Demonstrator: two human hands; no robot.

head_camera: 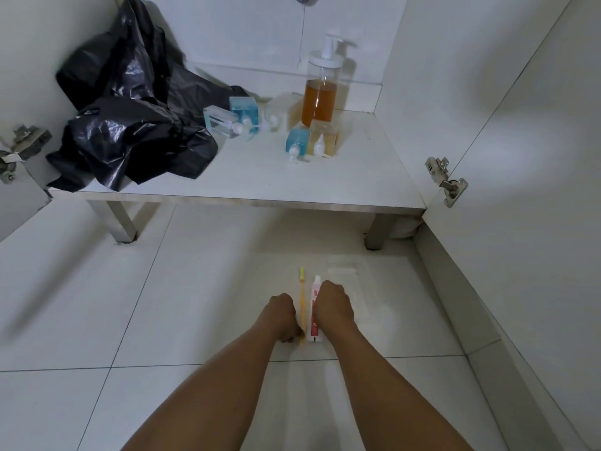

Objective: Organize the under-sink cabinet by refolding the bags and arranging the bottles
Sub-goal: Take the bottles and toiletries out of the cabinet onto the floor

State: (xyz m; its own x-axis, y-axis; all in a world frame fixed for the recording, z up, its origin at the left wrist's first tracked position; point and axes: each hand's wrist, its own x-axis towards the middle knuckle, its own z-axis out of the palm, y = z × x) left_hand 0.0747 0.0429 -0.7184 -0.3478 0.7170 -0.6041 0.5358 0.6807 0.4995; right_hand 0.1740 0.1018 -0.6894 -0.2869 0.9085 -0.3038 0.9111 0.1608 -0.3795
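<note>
Left hand point(282, 315) curled, pinching near end of toothbrush point(302, 301) on floor point(195, 288). Right hand point(334, 305) knuckles-up against toothpaste tube point(313, 320); grip hidden, cannot tell.

Step, judged: strays laid out, main work not begun.

Well beyond hands, on cabinet shelf point(260, 180):
- black bags point(130, 125) crumpled far left (none folded)
- small bottles point(242, 113) toppled ahead
- pump bottle point(320, 96) upright behind them

Next: let go, reach forward for bags. Tipped bottles crowd bag edge.

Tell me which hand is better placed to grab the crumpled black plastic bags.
Probably the left hand: the crumpled black plastic bags lie on the left of the white cabinet shelf, its side. The right hand is nearer the clear pump bottles. The left first must release the yellow toothbrush.
</note>
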